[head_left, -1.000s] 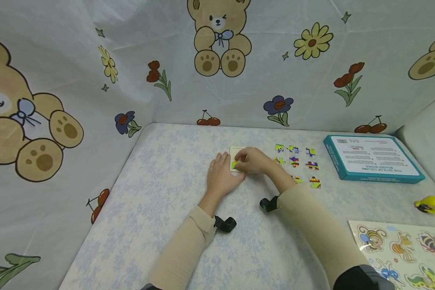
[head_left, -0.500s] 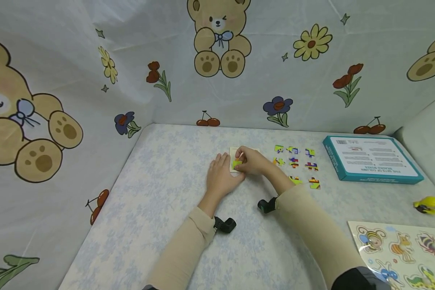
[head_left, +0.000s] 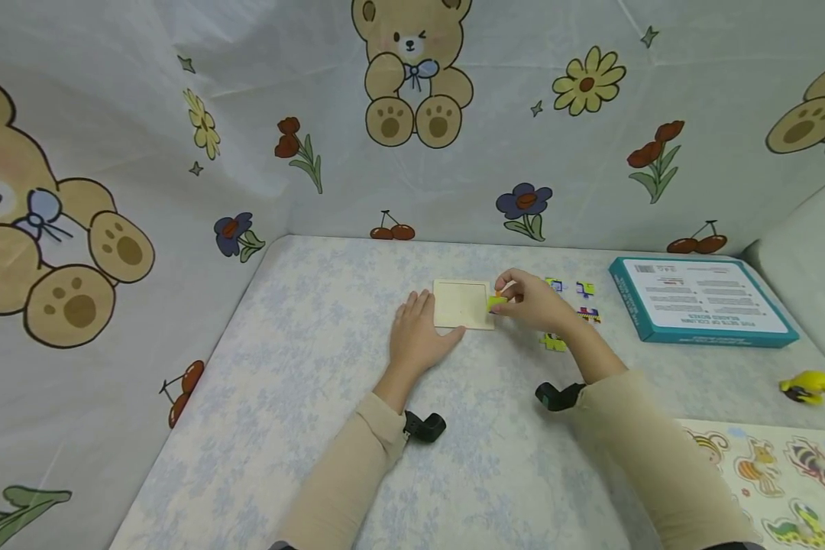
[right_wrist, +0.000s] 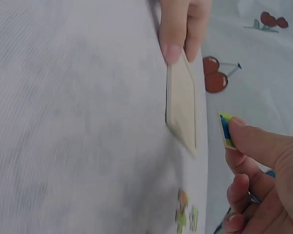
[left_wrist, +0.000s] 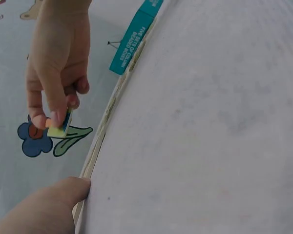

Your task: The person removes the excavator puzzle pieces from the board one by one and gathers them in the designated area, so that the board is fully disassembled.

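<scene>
A shallow cream puzzle tray (head_left: 463,305) with a raised border lies on the table, bare inside. My left hand (head_left: 418,336) rests at its left side, fingers straight, the thumb along the near edge. Between thumb and fingertips my right hand (head_left: 538,304) pinches a jigsaw puzzle piece (head_left: 496,302), by the tray's right edge in the head view. The right wrist view shows the jigsaw piece (right_wrist: 227,129) as yellow-green and blue, raised off the table. Several other jigsaw pieces (head_left: 585,289) lie to the right, some hidden behind the right hand.
A teal box (head_left: 708,302) with a white printed face lies at the back right. In front of it are a yellow toy (head_left: 811,386) and a board of cartoon insects (head_left: 791,477), partly covered by the right sleeve. A bear-print cloth (head_left: 302,76) stands behind the table.
My right hand has lifted the jigsaw piece from the tray's left part and carried it right, past the tray's right edge. The left hand stays put.
</scene>
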Demonstrator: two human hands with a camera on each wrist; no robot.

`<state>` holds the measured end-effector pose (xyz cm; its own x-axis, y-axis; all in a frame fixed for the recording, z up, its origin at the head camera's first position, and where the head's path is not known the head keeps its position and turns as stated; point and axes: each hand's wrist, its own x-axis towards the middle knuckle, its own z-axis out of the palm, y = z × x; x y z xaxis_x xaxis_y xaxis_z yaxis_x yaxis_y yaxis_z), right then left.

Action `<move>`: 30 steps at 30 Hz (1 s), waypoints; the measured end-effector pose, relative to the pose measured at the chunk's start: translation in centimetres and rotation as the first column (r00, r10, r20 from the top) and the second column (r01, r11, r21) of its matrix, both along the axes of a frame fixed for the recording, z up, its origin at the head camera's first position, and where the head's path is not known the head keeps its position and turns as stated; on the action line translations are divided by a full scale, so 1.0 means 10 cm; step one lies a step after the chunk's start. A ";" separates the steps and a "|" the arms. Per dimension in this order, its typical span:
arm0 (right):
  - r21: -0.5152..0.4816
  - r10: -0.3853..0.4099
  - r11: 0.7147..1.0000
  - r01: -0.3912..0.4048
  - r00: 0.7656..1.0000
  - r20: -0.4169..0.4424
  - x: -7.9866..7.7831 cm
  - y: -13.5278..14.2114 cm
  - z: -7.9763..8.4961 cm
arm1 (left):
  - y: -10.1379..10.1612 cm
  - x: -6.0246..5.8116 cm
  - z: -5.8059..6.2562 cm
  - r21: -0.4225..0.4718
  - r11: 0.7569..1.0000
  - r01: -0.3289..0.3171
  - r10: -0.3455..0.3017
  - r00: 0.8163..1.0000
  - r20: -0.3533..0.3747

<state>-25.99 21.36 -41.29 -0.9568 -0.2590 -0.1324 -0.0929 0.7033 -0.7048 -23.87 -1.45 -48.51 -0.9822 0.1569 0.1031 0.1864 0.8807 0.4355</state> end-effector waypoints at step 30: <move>0.259 -0.009 0.966 0.013 1.000 -0.016 0.34 0.31 -0.24 | -0.03 -0.01 -0.01 0.032 0.999 0.001 -0.002 1.000 0.026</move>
<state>-22.58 24.48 -43.71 -0.9618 -0.2067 -0.1797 -0.0926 0.8629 -0.4969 -23.95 -1.71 -48.65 -0.9844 0.1551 0.0825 0.1757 0.8660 0.4681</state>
